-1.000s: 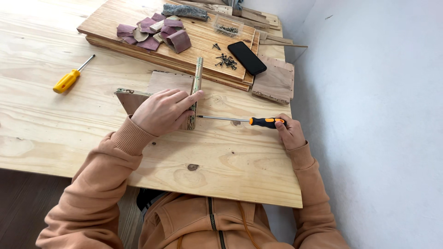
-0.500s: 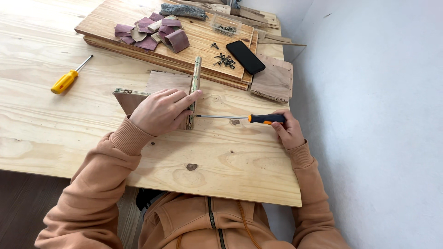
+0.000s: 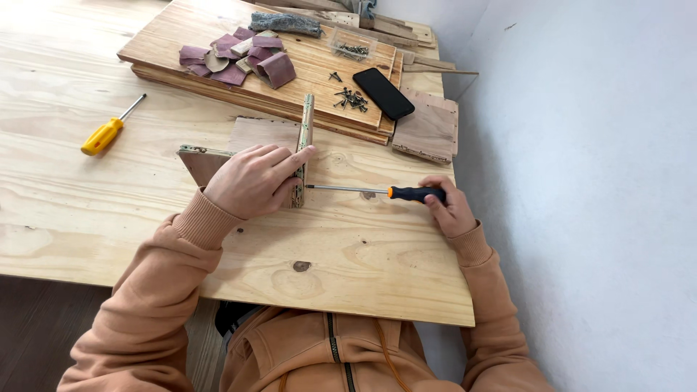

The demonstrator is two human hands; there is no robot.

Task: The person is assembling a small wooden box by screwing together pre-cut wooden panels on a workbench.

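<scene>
Pale pine workbench (image 3: 109, 210): a broad plank top that carries the whole job; the work lies at its near right part, close to the white wall.
Workpiece: a small brown plywood panel (image 3: 258, 134) lying flat, with a narrow upright strip of chipboard (image 3: 305, 149) standing on edge along its right side.
Left hand (image 3: 254, 180): spread flat over the panel and pressed down, the fingertips (image 3: 305, 152) bearing against the strip to keep it upright.
Right hand (image 3: 446, 205): closed round the handle of a slim screwdriver with a black and orange grip (image 3: 414, 193), held level just above the bench.
Shaft and tip: the steel shaft runs leftward and its tip meets the low outer face of the strip; the screw head itself is too small to make out, so I cannot tell how deep it sits.
Step in hand: by my judgement, a screw is being driven sideways through the strip into the panel's edge.
Next move calls for: steady axial push along the shaft, the tool kept square to the strip, and the bracing hand firm so the joint does not slide.
Nearby: a yellow-handled screwdriver (image 3: 105, 132) lies well apart at the left; loose dark screws (image 3: 350, 98), a black phone (image 3: 383, 93) and purple sandpaper scraps (image 3: 236, 58) rest on stacked boards (image 3: 160, 43) beyond.
</scene>
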